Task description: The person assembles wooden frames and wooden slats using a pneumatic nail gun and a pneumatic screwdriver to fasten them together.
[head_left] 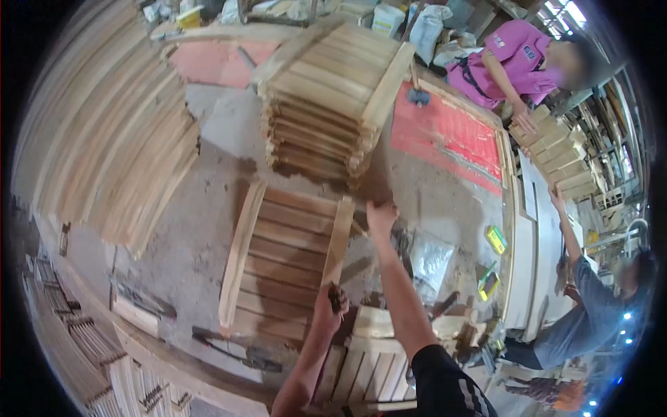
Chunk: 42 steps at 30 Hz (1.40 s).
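Observation:
A slatted wooden panel (pixel 281 254) with two side rails lies on the work surface before me. My left hand (pixel 330 309) is at the lower end of its right rail, fingers closed around a small dark bundle (pixel 336 297). Off the upper right corner of the panel, my right hand (pixel 382 217) is curled closed. A thin light wooden stick (pixel 359 228) shows just left of that wrist; what the fist holds I cannot make out. Beyond the panel rises a stack of similar slatted panels (pixel 333 66).
Long wooden boards (pixel 104 125) are piled at left. A mallet (pixel 418 96) lies on a red sheet (pixel 445 132) at upper right. A clear plastic bag (pixel 429 263) and yellow-green items (pixel 496 240) sit at right. One person in pink (pixel 511 59) and another in grey (pixel 580 313) stand at right.

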### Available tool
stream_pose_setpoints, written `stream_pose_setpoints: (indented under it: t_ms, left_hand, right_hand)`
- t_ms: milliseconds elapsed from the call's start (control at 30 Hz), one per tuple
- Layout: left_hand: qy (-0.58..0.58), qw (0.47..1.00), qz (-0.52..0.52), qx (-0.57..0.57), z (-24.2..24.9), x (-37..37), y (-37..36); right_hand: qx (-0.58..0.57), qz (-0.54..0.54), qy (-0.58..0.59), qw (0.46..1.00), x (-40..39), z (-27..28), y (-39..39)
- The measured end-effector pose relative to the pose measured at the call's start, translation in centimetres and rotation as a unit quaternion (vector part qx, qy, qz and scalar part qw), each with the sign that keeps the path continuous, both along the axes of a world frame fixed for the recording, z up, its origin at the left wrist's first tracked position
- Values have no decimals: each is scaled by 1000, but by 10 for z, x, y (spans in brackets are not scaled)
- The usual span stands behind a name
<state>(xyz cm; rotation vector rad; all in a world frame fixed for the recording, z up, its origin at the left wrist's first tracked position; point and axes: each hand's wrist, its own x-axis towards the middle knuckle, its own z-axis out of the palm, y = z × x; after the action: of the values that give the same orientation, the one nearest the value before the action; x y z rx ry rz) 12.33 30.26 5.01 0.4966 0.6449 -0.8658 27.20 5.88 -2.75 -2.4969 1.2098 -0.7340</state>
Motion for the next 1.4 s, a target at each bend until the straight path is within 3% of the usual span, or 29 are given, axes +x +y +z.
stream_pose_setpoints:
  t_ms: [33, 233, 333, 433, 533, 633, 767, 933, 1033, 1133, 1233, 1267, 1333, 1400]
  left_hand:
    - [1, 1000, -10, 7, -3, -1, 0]
    - [19, 995, -91, 23, -14, -13, -14]
    - [-1, 996, -80, 42, -18, -13, -23]
    - [18, 997, -55, 50, -11, 2, -34]
    - [-31, 998, -25, 55, 1, 18, -40]
    - [-75, 993, -9, 86, -1, 34, -43]
    - [-86, 991, -11, 102, 6, 51, -45]
    - [-61, 991, -5, 116, 10, 56, -49]
    - [-81, 983, -60, 151, 10, 59, -53]
    - [-23, 988, -24, 153, 1, 67, -63]
    - [-55, 996, 43, 59, -13, 78, -79]
    - [-176, 976, 46, 119, -39, 79, -87]
    - [-109, 988, 84, 73, -40, 89, -93]
    - [-59, 993, 101, -4, -40, 98, -89]
  right_hand:
    - [-62, -36, -23, 997, 7, -17, 3]
    - [57, 54, -17, 997, -10, 4, 9]
    - [100, 78, 23, 992, -16, 17, 2]
    - [96, 43, 32, 994, -18, 15, 3]
    - [-78, 112, 61, 989, -26, -32, -9]
    - [-14, 112, 110, 987, -25, -14, -4]
    - [-21, 158, 155, 975, -34, -5, -4]
    - [-26, 160, 110, 981, -42, -9, 1]
    - [88, 73, -10, 993, -49, 13, 10]
    - [192, 74, -66, 976, -75, 83, 39]
    - [208, 156, -86, 962, -110, 112, 85]
    - [205, 166, -83, 961, -110, 111, 91]
    - [202, 192, -75, 958, -109, 110, 100]
    - [280, 176, -68, 941, -97, 118, 88]
